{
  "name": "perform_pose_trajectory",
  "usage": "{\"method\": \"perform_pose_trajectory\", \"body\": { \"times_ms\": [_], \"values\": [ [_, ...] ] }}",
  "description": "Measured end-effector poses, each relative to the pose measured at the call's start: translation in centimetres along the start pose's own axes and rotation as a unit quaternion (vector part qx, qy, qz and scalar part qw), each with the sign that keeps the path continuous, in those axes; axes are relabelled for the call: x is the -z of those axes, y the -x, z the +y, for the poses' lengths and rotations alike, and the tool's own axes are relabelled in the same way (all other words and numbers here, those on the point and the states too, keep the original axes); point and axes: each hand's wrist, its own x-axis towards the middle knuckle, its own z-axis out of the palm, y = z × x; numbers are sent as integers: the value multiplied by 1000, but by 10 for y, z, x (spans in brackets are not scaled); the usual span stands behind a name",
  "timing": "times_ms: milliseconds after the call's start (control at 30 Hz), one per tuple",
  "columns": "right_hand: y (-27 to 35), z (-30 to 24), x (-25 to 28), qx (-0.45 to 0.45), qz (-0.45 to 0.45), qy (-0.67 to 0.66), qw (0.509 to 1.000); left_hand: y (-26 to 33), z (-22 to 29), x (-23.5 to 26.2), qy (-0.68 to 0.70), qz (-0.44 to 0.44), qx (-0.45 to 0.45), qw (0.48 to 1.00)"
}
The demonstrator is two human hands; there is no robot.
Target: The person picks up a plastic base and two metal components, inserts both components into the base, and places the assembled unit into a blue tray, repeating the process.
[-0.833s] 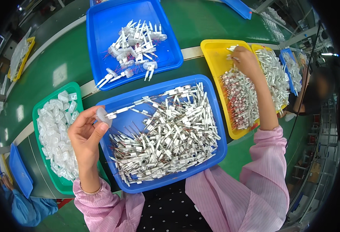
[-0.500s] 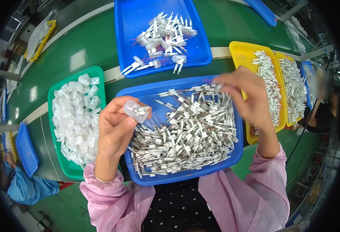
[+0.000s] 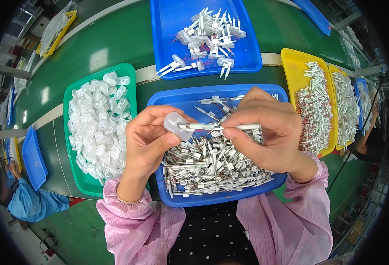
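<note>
Between the thumb and fingers of my left hand [image 3: 148, 143] is a translucent plastic housing [image 3: 175, 125], tilted with its opening toward the right. My right hand [image 3: 267, 132] pinches a thin white wired stick [image 3: 243, 126], whose left end reaches the housing's edge. Whether that end sits inside or just against the housing I cannot tell. Both hands are over a blue tray [image 3: 177, 201] heaped with similar white wired sticks [image 3: 221, 165]. Left of it, a green tray [image 3: 70, 170] holds many loose translucent housings [image 3: 97, 128].
Beyond the hands, another blue tray [image 3: 172, 53] holds housings with sticks fitted in them [image 3: 210, 33]. Two yellow trays [image 3: 291, 59] of white sticks stand at the right. The trays rest on a green conveyor [image 3: 101, 39]. A person in blue [image 3: 35, 205] sits at far left.
My right hand has come left from the tray's far right, now with a white stick pinched at the housing. My left hand still grips the housing. The whole view has shifted slightly.
</note>
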Motion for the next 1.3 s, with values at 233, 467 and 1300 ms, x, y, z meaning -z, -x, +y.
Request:
{"method": "perform_pose_trajectory", "body": {
  "times_ms": [233, 467, 1300],
  "values": [
    [-1, -9, -4, 71, -16, 90, 993, 0, -4, 9, -26, -45, -50, 997],
    [7, -1, -25, 79, 15, 57, 995, 1, -7, 2, 34, -50, -44, 997],
    [10, 16, -45, 4, 48, -34, 998, 11, -15, -3, -70, -16, -105, 992]
  ]
}}
